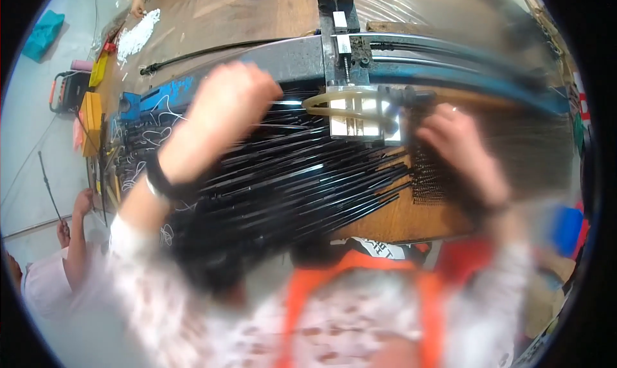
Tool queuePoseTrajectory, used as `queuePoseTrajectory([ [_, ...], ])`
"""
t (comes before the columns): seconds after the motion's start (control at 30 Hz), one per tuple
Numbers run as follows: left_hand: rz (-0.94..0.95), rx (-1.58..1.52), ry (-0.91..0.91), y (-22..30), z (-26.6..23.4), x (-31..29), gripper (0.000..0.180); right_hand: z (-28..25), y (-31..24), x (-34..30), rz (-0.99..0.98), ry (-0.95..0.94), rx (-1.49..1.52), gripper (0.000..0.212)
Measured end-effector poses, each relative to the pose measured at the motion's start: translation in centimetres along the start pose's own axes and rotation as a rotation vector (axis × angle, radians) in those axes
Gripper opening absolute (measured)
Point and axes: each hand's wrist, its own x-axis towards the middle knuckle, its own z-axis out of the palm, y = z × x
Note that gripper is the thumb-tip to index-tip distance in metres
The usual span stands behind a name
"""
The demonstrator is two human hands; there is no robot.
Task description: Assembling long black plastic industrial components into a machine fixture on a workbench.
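Note:
My left hand (234, 91) is closed above the left part of a metal clamp fixture (363, 127). From its fingers a thin rod (289, 102) seems to run toward the fixture; the grip itself is blurred. Over the fixture's bright plate loops a yellowish tube (347, 95), with a dark fitting (411, 97) at its right. My right hand (453, 133) is just right of that fitting, fingers bent and smeared by motion, so whether it holds anything is unclear. Below both hands lies a wide bundle of thin black rods (289, 181).
White cords (154, 136) tangle at the bundle's left end. Behind the fixture runs a blue and grey rail (283, 56). White small pieces (138, 37) lie at the far left, by another person's hand (137, 8). A second person (64, 265) holds a thin rod at the left.

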Motion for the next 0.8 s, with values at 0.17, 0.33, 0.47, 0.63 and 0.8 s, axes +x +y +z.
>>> queuePoseTrajectory([
  [0.17, -0.151, -0.224, -0.052, 7.0, 1.9, -3.2, 0.021, 0.6, -0.1, 0.7, 0.137, 0.046, 0.089, 0.015],
  [0.33, -0.154, -0.378, 0.062, 7.3, 3.0, -4.2, 0.020, -0.8, -0.9, -0.1, 0.220, 0.035, 0.065, 0.014],
  [0.47, -0.139, -0.419, -0.039, 8.5, 0.9, -5.1, 0.019, -1.1, -1.7, -0.4, 0.282, -0.066, 0.193, 0.023],
  [0.63, -0.108, -0.427, 0.006, 12.7, 0.2, -2.4, 0.022, -1.0, -2.0, -0.9, -0.005, -0.171, 0.324, 0.030],
  [0.8, -0.031, -0.446, 0.040, 15.3, 0.0, 1.0, 0.027, 1.2, -2.2, -3.8, -0.020, 0.126, 0.530, 0.031],
])
